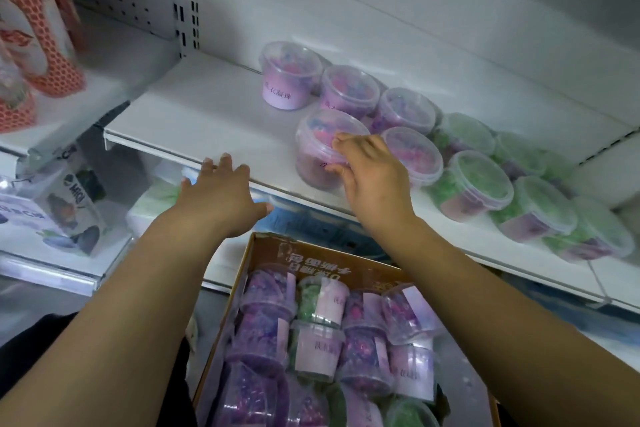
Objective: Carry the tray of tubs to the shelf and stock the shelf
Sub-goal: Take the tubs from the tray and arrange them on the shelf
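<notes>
On the shelf (207, 107), the right grip (374, 180) pinches a purple tub (313, 152) hemmed by stocked tubs (414, 154) on its right, the left grip (221, 198) spread at the front edge above the tray (258, 253).

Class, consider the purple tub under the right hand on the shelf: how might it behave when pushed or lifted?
The purple tub seems light: small, thin clear plastic. Its smooth wall may slip in the grip of the right hand. Round, near the front of the shelf, it could tip off and roll.

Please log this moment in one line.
stocking | right hand grips purple tub on shelf | left hand at shelf edge | tray holds tubs
</notes>
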Available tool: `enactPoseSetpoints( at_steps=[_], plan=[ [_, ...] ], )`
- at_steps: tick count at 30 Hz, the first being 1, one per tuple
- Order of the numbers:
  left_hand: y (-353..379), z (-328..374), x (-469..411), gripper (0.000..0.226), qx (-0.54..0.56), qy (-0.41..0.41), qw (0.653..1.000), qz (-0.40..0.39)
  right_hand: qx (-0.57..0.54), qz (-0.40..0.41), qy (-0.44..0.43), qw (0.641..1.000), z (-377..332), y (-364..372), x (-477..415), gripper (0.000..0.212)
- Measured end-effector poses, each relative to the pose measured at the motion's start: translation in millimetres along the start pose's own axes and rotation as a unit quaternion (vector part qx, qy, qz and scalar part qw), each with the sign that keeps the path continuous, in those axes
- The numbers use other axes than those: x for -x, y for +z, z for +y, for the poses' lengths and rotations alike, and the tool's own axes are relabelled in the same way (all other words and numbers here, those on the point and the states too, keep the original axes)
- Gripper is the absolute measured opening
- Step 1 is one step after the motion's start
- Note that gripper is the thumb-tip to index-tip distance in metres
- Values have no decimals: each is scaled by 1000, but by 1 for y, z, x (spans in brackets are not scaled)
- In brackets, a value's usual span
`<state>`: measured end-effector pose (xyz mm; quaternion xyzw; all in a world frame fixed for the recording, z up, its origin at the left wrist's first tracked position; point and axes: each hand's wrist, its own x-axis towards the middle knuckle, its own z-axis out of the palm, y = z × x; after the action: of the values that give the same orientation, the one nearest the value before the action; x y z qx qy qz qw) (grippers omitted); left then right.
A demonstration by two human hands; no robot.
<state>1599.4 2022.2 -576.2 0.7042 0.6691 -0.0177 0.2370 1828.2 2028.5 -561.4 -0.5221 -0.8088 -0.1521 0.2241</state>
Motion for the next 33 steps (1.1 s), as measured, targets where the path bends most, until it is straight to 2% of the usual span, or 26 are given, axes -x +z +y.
enactPoseSetpoints(
  at_steps=[11, 21, 27, 30, 33],
  plan=[
    [0, 4, -2, 81, 7, -1, 1000, -11, 13, -3, 50, 999, -5, 16, -19, 33],
    [3, 4, -3, 81, 16, 4, 1000, -10, 61, -26, 56, 996, -3, 12, -20, 34],
    [0, 1, 3, 77, 42, 13, 999, -10, 34, -61, 87, 994, -4, 5, -22, 36],
    [-3, 0, 10, 67, 83, 3, 996, 44, -23, -31, 117, 992, -11, -5, -11, 43],
    [1, -3, 15, 75, 75, -17, 996, 35, -67, -23, 164, 984, -20, -14, 18, 44]
  ],
)
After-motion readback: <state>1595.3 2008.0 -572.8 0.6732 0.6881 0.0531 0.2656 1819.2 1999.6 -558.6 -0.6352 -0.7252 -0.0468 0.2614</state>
